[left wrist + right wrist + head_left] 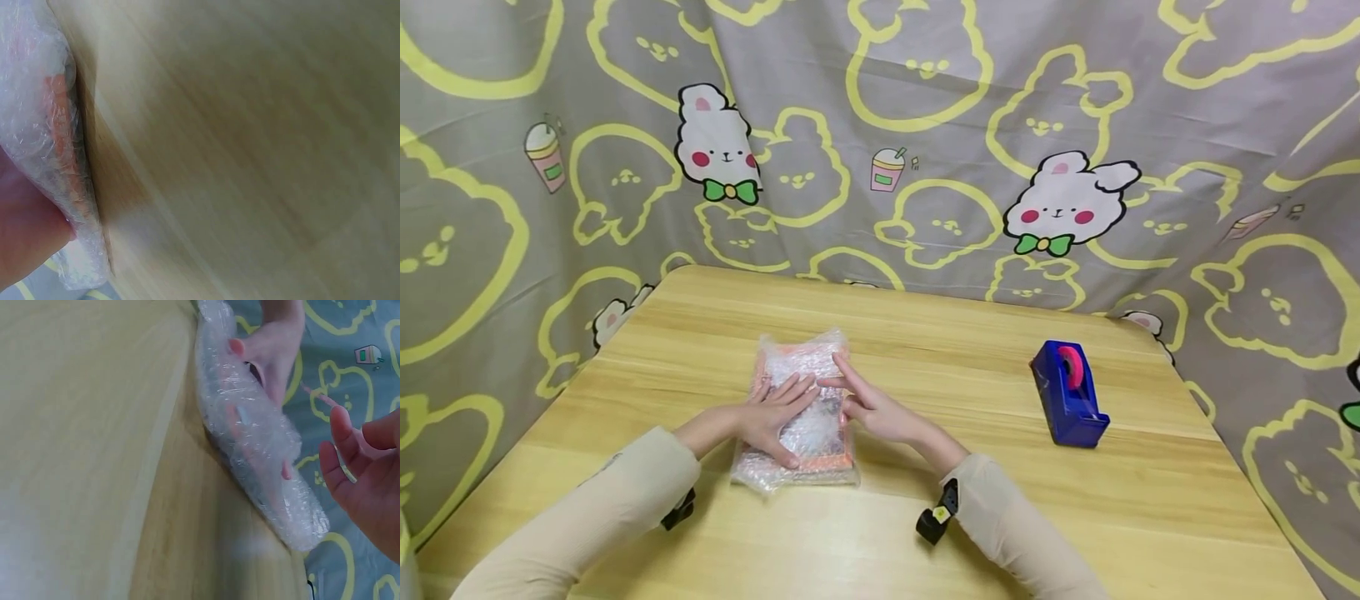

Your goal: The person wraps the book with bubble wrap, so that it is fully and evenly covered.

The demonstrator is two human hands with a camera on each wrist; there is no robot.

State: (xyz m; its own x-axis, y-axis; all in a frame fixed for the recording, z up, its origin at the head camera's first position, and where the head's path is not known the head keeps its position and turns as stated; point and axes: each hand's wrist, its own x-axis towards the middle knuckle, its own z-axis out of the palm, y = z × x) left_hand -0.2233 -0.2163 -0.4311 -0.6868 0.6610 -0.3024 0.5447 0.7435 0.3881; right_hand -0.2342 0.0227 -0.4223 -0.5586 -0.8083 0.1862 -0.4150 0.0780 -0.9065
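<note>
A flat package in clear bubble wrap (pixel 808 362), orange-edged inside, lies on the wooden table. My left hand (pixel 775 417) rests palm down on it with the fingers spread. In the left wrist view, part of that hand (pixel 28 225) presses against the wrap (pixel 31 119). My right hand (pixel 880 408) is at the package's right side, its index finger stretched out. From the right wrist view, the right hand's fingers (pixel 340 469) look loosely bent and stand a little apart from the wrap (pixel 250 431); nothing held shows between them.
A blue tape dispenser (pixel 1067 400) with a pink roll stands on the right part of the wooden table (pixel 940 350). A grey curtain (pixel 925 150) with yellow cartoon outlines hangs behind and beside the table. Each wrist carries a small black camera (pixel 936 517).
</note>
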